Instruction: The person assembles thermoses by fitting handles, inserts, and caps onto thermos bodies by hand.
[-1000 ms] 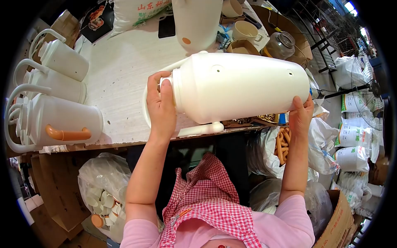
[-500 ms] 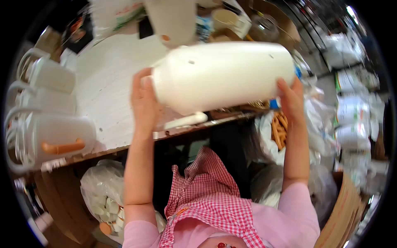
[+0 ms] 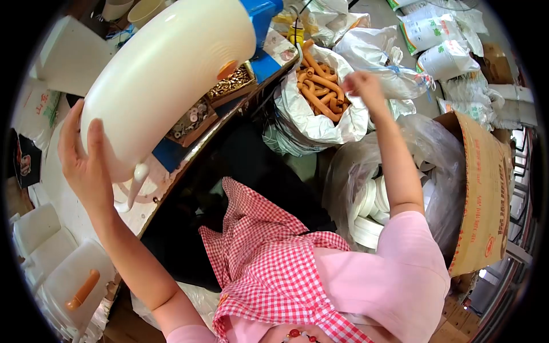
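Cupping one end of the white plastic jug body [image 3: 171, 74], my left hand [image 3: 86, 154] has its fingers round the far side and its thumb pressed along the near side, a broad hold on a smooth shell. The body lies aslant over the white workbench [image 3: 63, 200], its other end beside a blue object [image 3: 263, 17]; I cannot tell how much weight the bench bears. My right hand [image 3: 366, 91] hangs at the rim of a white woven sack [image 3: 349, 128] full of orange curved handles [image 3: 320, 91]. It is blurred, so I cannot tell whether its fingers hold anything.

An orange fitting [image 3: 227, 70] sits on the body's side, and a white carrying handle [image 3: 135, 186] juts out below, close to the bench edge. Slackening my left hand could, I judge, let this rounded shell roll towards that edge, or knock the tray of brass-coloured screws [image 3: 231, 83] and the box of washers [image 3: 191, 120] just beside it. My right fingers might catch the sack's loose rim and spill some handles. Farther out, white round lids [image 3: 369, 220] fill a clear plastic bag [image 3: 434, 166].
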{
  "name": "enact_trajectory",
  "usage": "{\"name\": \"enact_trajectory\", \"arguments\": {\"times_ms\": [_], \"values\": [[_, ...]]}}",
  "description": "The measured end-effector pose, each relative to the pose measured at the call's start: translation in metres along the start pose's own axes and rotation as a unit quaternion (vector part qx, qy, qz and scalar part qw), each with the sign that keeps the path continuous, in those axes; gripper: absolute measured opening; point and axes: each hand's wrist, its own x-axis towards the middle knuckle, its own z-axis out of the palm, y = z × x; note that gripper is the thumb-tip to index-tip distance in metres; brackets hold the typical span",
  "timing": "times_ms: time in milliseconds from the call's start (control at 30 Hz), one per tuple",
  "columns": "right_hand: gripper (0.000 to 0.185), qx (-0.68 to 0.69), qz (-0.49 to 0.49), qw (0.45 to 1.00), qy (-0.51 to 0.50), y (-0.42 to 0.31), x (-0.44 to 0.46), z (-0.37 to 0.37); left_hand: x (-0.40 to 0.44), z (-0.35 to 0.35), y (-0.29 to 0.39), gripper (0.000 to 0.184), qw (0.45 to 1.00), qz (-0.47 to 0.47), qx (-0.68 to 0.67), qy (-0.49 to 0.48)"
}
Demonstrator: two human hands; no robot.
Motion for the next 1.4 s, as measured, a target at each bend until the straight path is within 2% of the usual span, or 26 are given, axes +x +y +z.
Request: {"name": "enact_trajectory", "arguments": {"times_ms": [67,133,200,233,267,333,367,400,467,533,633,667,700,833,933,967,1033,1100,1133,1200,1233,1267,1333,1400], "values": [[0.035,-0.183,-0.042,0.982,-0.038,0.069,0.017,0.037,0.0,0.002,0.003,0.037,1.0,0.01,0.013,-0.013],[0.045,-0.285,-0.107,0.947,0.1,0.111,0.031,0.095,-0.001,0.001,0.007,0.038,0.999,-0.029,-0.012,-0.015],[0.05,-0.345,-0.07,0.935,0.043,0.133,0.042,0.129,-0.002,0.002,0.007,0.038,0.999,-0.035,-0.019,-0.016],[0.051,-0.337,0.008,0.941,-0.015,0.137,0.044,0.136,-0.001,0.002,0.008,0.038,0.999,-0.044,-0.023,-0.022],[0.051,-0.332,0.007,0.943,-0.017,0.142,0.043,0.137,0.0,0.0,0.008,0.037,0.998,-0.052,-0.026,-0.028],[0.043,-0.254,-0.035,0.96,0.114,0.1,0.013,0.115,0.001,-0.003,0.004,0.037,0.999,-0.021,0.014,-0.023],[0.037,-0.179,-0.113,0.965,0.153,0.091,-0.001,0.106,0.002,-0.002,0.003,0.037,0.999,0.011,0.048,-0.019],[0.028,-0.125,-0.149,0.966,0.169,0.078,-0.017,0.095,0.003,-0.003,0.001,0.037,0.999,0.011,0.044,-0.012],[0.022,-0.025,-0.211,0.964,0.16,0.057,-0.048,0.074,0.001,-0.001,-0.003,0.036,0.999,0.022,0.012,-0.023],[0.019,0.018,-0.292,0.943,0.162,0.038,-0.069,0.063,-0.002,0.002,0.0,0.036,0.999,-0.033,-0.039,-0.011],[0.021,0.038,-0.345,0.923,0.165,0.016,-0.079,0.059,0.0,0.001,0.003,0.035,0.999,-0.038,-0.037,-0.012],[0.021,0.049,-0.375,0.911,0.164,0.006,-0.082,0.059,0.002,0.0,-0.001,0.035,0.999,-0.013,-0.02,-0.022],[0.021,0.067,-0.352,0.92,0.16,-0.006,-0.088,0.058,0.003,-0.001,-0.003,0.035,0.999,0.011,-0.001,-0.03],[0.022,0.096,-0.393,0.9,0.164,-0.023,-0.09,0.068,0.001,0.001,-0.005,0.035,1.0,0.013,-0.011,-0.009],[0.044,0.329,-0.261,0.906,0.046,-0.037,-0.101,0.082,0.0,-0.001,-0.004,0.036,1.0,0.002,0.011,-0.009],[0.049,0.352,-0.224,0.909,-0.013,-0.039,-0.107,0.081,0.001,-0.001,-0.002,0.037,0.999,0.011,0.03,-0.007],[0.05,0.475,0.033,0.877,-0.072,-0.045,-0.128,0.084,-0.003,-0.004,-0.002,0.037,0.998,0.012,0.055,-0.011],[0.046,0.476,0.192,0.853,-0.097,0.009,-0.139,0.115,0.0,-0.005,-0.001,0.039,0.99,0.038,0.137,-0.008],[0.038,0.411,0.142,0.887,-0.156,0.047,-0.15,0.134,-0.001,-0.003,-0.015,0.042,0.988,0.073,0.138,0.007],[0.028,0.274,0.018,0.93,-0.245,0.119,-0.172,0.169,0.0,-0.005,-0.002,0.047,0.985,0.079,0.149,0.019],[0.034,0.044,-0.05,0.963,-0.261,0.116,-0.184,0.162,-0.001,-0.006,0.009,0.045,0.99,0.071,0.121,0.02],[0.037,0.025,-0.015,0.952,-0.305,0.103,-0.192,0.151,-0.001,-0.009,0.02,0.041,0.991,0.058,0.119,0.014],[0.044,0.056,0.107,0.895,-0.429,0.075,-0.185,0.12,-0.001,-0.011,0.028,0.041,0.993,0.051,0.107,0.014],[0.053,0.014,0.101,0.856,-0.506,0.086,-0.169,0.1,-0.003,-0.011,0.025,0.041,0.992,0.055,0.109,0.018]]}}
